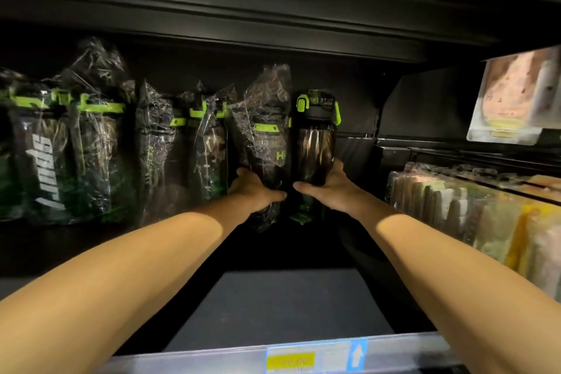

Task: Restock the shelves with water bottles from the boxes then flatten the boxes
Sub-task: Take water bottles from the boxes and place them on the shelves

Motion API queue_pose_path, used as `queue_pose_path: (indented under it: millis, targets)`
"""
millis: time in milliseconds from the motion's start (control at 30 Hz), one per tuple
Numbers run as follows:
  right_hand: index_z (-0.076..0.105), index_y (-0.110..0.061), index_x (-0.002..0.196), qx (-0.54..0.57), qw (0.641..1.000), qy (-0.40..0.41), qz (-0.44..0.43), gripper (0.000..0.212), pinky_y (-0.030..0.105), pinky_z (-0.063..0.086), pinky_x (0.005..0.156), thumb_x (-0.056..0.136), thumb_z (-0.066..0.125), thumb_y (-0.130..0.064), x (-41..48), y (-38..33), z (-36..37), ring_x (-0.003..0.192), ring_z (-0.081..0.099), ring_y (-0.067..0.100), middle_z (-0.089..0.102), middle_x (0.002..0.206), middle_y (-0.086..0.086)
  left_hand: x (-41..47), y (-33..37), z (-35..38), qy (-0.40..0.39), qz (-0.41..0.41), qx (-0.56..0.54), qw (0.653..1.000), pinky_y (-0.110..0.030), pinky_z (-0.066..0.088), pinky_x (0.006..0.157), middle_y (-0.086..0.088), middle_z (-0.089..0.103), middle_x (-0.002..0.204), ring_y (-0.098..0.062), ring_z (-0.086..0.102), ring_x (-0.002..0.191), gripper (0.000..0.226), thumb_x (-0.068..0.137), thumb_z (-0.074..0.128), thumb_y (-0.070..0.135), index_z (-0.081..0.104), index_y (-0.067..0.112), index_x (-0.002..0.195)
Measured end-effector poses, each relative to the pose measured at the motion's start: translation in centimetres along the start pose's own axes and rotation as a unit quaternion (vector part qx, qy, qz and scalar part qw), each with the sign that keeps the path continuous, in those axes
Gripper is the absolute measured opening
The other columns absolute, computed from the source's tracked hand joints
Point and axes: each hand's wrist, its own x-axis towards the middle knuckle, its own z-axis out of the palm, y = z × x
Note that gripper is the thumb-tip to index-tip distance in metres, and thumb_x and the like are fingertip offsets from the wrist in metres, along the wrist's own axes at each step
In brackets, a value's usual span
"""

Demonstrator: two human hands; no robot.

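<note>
Wrapped water bottle point(267, 143) and bare water bottle point(317, 149) stand side by side, deep on the dark shelf point(273, 300). Left hand point(258, 191) curls round the wrapped one low down; right hand point(331, 190) grips the bare one's lower body.

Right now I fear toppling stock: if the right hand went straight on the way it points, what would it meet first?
The right hand grips the unwrapped bottle, so it meets that first; pushed on together, they would probably reach the shelf's dark back wall, though depth is unclear.
</note>
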Motion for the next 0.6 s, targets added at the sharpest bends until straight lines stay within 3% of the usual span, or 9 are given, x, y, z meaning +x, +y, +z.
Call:
queue_pose_path:
  millis: [167, 300, 400, 467, 533, 567, 600]
  targets:
    - [0.003, -0.016, 0.164, -0.080, 0.993, -0.014, 0.090, 0.122, 0.042, 0.032, 0.118, 0.080, 0.070, -0.073, -1.8, -2.1, -0.7, 0.151, 0.027, 0.034, 0.017, 0.165, 0.012, -1.2, -0.4, -0.9, -0.014, -0.006, 0.011, 1.000, -0.036, 0.041, 0.111, -0.014, 0.034, 0.163, -0.034, 0.041, 0.145, 0.119, 0.083, 0.081, 0.053, 0.007, 0.006, 0.164]
    - [0.017, -0.009, 0.161, -0.154, 0.983, 0.004, 0.097, 0.103, 0.047, 0.037, 0.117, 0.090, 0.060, -0.070, -5.1, -3.8, -1.4, 0.147, 0.032, 0.040, 0.027, 0.161, 0.017, -2.9, -0.8, -2.3, -0.022, 0.011, 0.035, 0.999, -0.035, 0.046, 0.099, -0.010, 0.045, 0.153, -0.032, 0.049, 0.136, 0.097, 0.088, 0.075, 0.050, 0.024, 0.012, 0.161]
    - [0.028, -0.009, 0.159, -0.256, 0.964, 0.007, 0.067, 0.087, 0.052, 0.039, 0.114, 0.096, 0.054, -0.064, -8.3, -5.2, -1.8, 0.145, 0.033, 0.043, 0.033, 0.158, 0.017, -5.8, -0.9, -3.5, -0.029, 0.049, 0.127, 0.990, -0.033, 0.042, 0.087, -0.007, 0.053, 0.142, -0.029, 0.055, 0.125, 0.079, 0.091, 0.069, 0.052, 0.038, 0.014, 0.152]
    - [0.033, -0.010, 0.157, -0.290, 0.955, -0.006, 0.058, 0.080, 0.053, 0.039, 0.114, 0.098, 0.052, -0.061, -10.7, -6.5, -2.0, 0.142, 0.036, 0.043, 0.038, 0.156, 0.017, -8.3, -1.1, -4.7, -0.028, 0.064, 0.173, 0.982, -0.034, 0.044, 0.092, -0.006, 0.055, 0.141, -0.030, 0.056, 0.124, 0.072, 0.093, 0.067, 0.052, 0.041, 0.015, 0.150]
    - [0.038, -0.010, 0.154, -0.295, 0.954, -0.012, 0.061, 0.075, 0.052, 0.040, 0.113, 0.098, 0.050, -0.059, -13.7, -8.0, -2.0, 0.139, 0.040, 0.043, 0.042, 0.153, 0.018, -11.7, -1.5, -6.5, -0.045, 0.054, 0.230, 0.971, -0.038, 0.042, 0.106, -0.008, 0.046, 0.155, -0.032, 0.049, 0.137, 0.077, 0.097, 0.059, 0.057, 0.037, 0.011, 0.155]
    - [0.042, -0.009, 0.151, -0.297, 0.953, -0.009, 0.059, 0.072, 0.051, 0.041, 0.112, 0.099, 0.049, -0.059, -15.5, -8.7, -1.9, 0.138, 0.043, 0.043, 0.045, 0.152, 0.020, -13.4, -2.0, -7.5, -0.041, 0.061, 0.270, 0.960, -0.040, 0.044, 0.106, -0.009, 0.051, 0.151, -0.032, 0.053, 0.133, 0.076, 0.097, 0.055, 0.062, 0.043, 0.008, 0.150]
    - [0.047, -0.008, 0.147, -0.302, 0.952, 0.001, 0.051, 0.068, 0.049, 0.043, 0.110, 0.100, 0.048, -0.058, -17.3, -9.4, -1.6, 0.135, 0.045, 0.043, 0.048, 0.149, 0.021, -15.2, -2.6, -8.6, -0.023, 0.084, 0.301, 0.950, -0.039, 0.050, 0.097, -0.007, 0.063, 0.135, -0.030, 0.061, 0.119, 0.073, 0.097, 0.053, 0.065, 0.052, 0.006, 0.139]
